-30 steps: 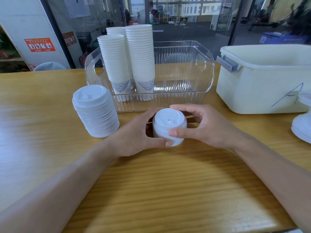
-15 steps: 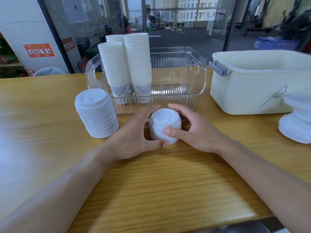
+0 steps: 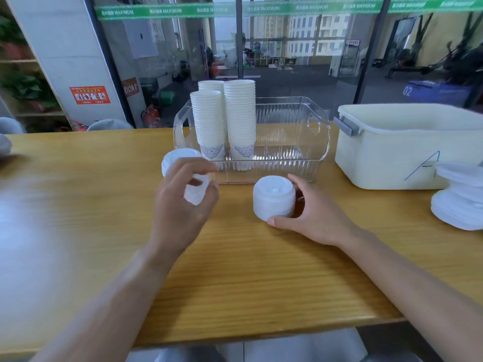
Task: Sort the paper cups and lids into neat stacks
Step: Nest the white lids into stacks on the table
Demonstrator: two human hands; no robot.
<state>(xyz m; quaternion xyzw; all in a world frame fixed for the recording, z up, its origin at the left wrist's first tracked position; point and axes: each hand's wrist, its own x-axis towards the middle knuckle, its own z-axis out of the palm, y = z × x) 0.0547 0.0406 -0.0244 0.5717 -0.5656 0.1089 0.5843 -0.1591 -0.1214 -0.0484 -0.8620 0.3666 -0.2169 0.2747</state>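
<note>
Mid-task view of the sorting. We see three tall stacks of paper cups standing upright in the left part of the clear bin, which we judge to be the finished share of the cup work. On the desk in front of the bin, our right hand cups a short lid stack, thumb at its near base and fingers curled around its far side, closed on it; the stack rests on the wood. Our left hand is blurred, fingers loosely spread and holding nothing; whether it touches the taller lid stack behind it, at the bin's left corner, we cannot tell. At the right edge, near the white tub, a loose lid pile sits uneven and splayed. We judge the remainder to be merging the two desk stacks and squaring up that pile
</note>
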